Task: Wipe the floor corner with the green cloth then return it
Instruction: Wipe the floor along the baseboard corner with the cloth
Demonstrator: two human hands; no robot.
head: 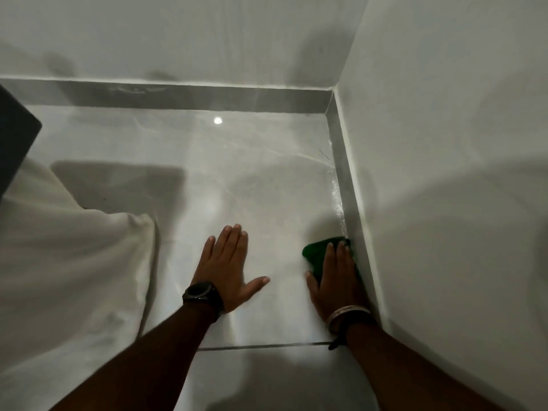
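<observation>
The green cloth lies flat on the glossy grey floor tile, pushed up against the skirting of the right wall. My right hand presses down on it with fingers spread, covering most of it; only its far and left parts show. My left hand, with a black watch on the wrist, rests flat and open on the bare tile to the left of the cloth, holding nothing. The floor corner where the two walls meet lies farther ahead, well beyond the cloth.
White fabric hangs down to the floor on the left, under a dark edge. White walls close off the back and right, with a grey skirting strip. A wet streak runs along the right skirting. A grout line crosses near my wrists.
</observation>
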